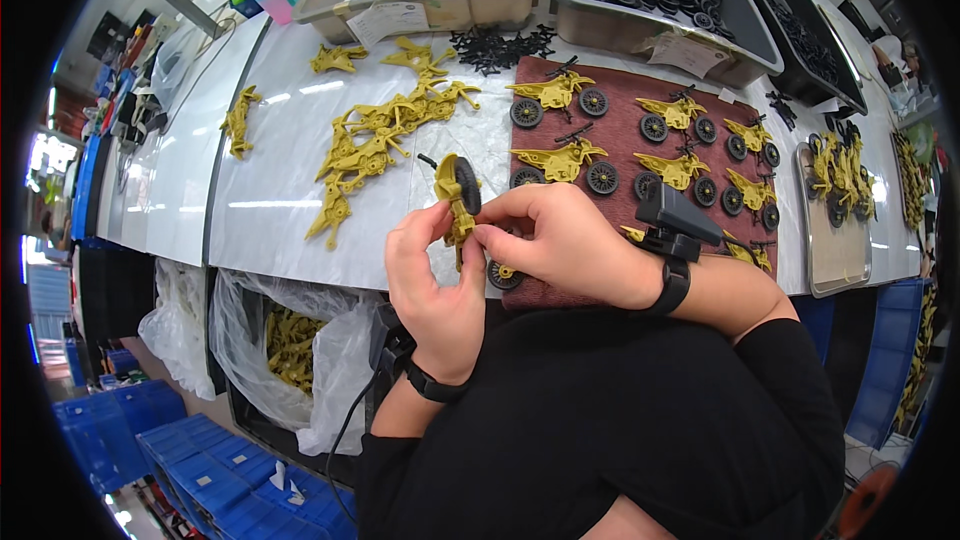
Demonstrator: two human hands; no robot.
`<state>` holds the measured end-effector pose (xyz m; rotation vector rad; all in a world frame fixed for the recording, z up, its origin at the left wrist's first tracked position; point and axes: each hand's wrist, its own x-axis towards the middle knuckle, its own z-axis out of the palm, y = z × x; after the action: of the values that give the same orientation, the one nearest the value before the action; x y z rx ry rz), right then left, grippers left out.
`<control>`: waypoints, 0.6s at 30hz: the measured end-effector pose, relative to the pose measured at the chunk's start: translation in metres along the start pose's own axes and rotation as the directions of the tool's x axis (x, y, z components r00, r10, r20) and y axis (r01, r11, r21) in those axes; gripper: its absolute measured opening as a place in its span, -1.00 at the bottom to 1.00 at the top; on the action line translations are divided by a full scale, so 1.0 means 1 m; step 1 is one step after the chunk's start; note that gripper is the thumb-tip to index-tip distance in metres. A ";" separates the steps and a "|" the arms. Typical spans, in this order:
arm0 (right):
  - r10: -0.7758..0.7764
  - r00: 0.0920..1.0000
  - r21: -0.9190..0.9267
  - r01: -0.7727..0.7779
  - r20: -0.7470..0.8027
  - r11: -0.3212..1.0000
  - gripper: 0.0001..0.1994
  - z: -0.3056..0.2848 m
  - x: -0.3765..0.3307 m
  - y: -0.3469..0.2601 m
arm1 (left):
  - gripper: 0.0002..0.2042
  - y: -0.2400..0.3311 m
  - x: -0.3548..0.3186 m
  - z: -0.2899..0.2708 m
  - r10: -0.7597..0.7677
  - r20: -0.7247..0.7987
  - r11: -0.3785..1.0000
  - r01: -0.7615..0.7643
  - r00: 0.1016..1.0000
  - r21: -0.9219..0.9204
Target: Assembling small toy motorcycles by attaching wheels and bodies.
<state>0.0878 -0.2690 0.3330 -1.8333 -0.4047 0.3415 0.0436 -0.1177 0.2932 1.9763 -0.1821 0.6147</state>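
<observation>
In front of my chest I hold a yellow plastic toy motorcycle [448, 180] upright on end, with a black wheel [467, 186] and a black handlebar showing at its top. My left hand [432, 275] is closed on its left side between thumb and fingers. From the other side, the thumb and forefinger of my right hand [560, 240] pinch its lower part; what lies under the fingertips is hidden. To the right, a dark red cloth [620, 100] carries several toy motorcycles in rows, with wheels and handlebars. A heap of loose yellow motorcycle bodies [375, 130] lies to the left.
At the back stand trays of black parts [440, 10] and black wheels [740, 40], with loose black parts [500, 45] before them. A tray of toy motorcycles [838, 260] is at right. Below the table's front edge, a plastic-lined bin [330, 340] holds yellow pieces.
</observation>
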 end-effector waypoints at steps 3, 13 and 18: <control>-0.017 0.997 0.068 0.022 -0.069 0.997 -0.76 0.006 0.003 0.007 | -0.57 -0.002 0.003 0.002 0.034 0.010 0.999 -0.034 0.999 -0.013; 0.042 0.997 0.118 -0.033 -0.072 0.992 -0.77 0.011 0.015 0.016 | -0.56 -0.016 0.002 0.002 0.088 -0.142 0.994 -0.078 0.986 0.078; 0.107 0.994 0.104 -0.108 0.015 0.989 -0.77 0.016 0.019 0.013 | -0.51 -0.011 0.000 -0.005 0.013 -0.083 0.971 0.008 0.996 0.240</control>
<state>0.0997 -0.2502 0.3150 -1.7552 -0.2894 0.4371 0.0460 -0.1075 0.2859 2.1772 -0.0598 0.7495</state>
